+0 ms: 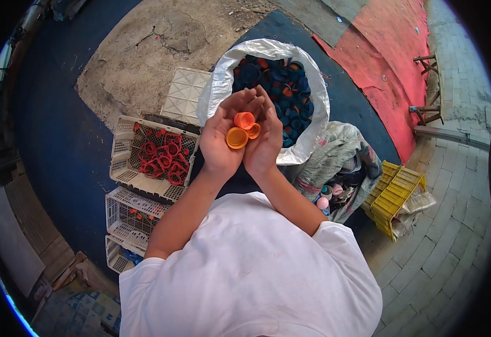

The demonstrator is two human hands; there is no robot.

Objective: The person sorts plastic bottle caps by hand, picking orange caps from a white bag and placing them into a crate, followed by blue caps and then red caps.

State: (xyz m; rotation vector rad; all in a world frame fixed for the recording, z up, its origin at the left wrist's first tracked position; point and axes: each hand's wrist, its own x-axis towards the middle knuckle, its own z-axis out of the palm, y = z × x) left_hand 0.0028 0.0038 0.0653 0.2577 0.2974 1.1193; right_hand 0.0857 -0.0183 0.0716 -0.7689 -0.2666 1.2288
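My left hand (222, 136) and my right hand (263, 136) are cupped together, palms up, over the near edge of a white sack (318, 106). Three orange caps rest in the palms: a yellow-orange one (236, 138) lowest, a red-orange one (244, 120) above it, and a smaller orange one (253, 131) at the right. Inside the open sack lie many dark blue caps (296, 101) mixed with some orange ones. Both hands have their fingers pressed together and curved up around the caps.
A white crate (123, 151) with red plastic pieces (164, 157) stands at the left, with more white crates (130, 216) nearer me. A grey sack (335, 146) and a yellow crate (394, 194) are at the right. Wooden stools (430, 112) stand farther right.
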